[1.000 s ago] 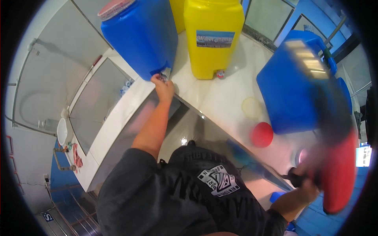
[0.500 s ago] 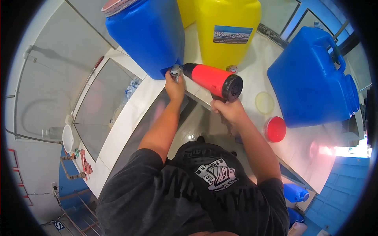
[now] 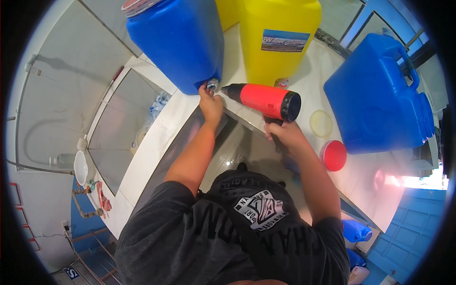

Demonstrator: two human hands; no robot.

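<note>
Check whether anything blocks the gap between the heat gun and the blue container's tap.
Nothing visible: the heat gun in the right hand faces the tap; the left hand, at the tap, lies outside the gap.

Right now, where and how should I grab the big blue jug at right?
Probably by the handle of the big blue jug, coming from above, fingers through the loop: it arches off the body with a visible gap, while the broad sides offer little to grip. The right hand holds the red heat gun, so free it first.

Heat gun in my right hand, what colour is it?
The heat gun is red with black ends, clearest in the head view.
</note>
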